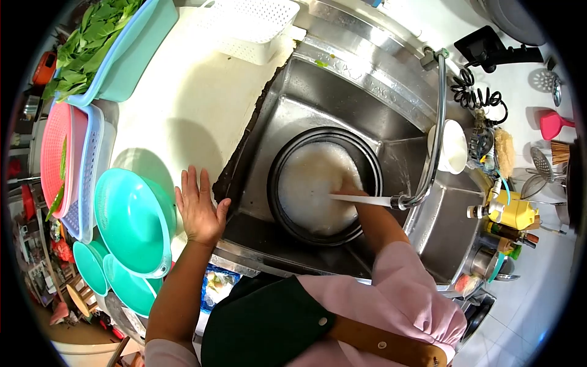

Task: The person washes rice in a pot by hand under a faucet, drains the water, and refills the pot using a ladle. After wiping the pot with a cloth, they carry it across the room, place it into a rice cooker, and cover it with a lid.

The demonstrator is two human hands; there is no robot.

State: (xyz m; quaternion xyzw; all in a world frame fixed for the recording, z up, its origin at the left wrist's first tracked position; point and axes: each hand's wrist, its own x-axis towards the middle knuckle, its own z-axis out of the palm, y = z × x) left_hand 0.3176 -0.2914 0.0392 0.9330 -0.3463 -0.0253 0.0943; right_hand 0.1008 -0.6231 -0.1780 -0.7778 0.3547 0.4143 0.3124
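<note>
My left hand lies flat with fingers apart on the pale board, close to the sink's edge and beside a turquoise colander. My right hand reaches into a round black pot that stands in the steel sink. Cloudy whitish water fills the pot and hides my right fingers, as well as whatever lies at the bottom. Over the pot and my right wrist hangs the metal faucet, with a white length running from its tip.
Leafy greens fill a blue-green basket at the upper left. Below it are stacked pink and blue baskets. A white perforated basket stands on the board's far end. A white container sits right of the faucet, near hanging utensils.
</note>
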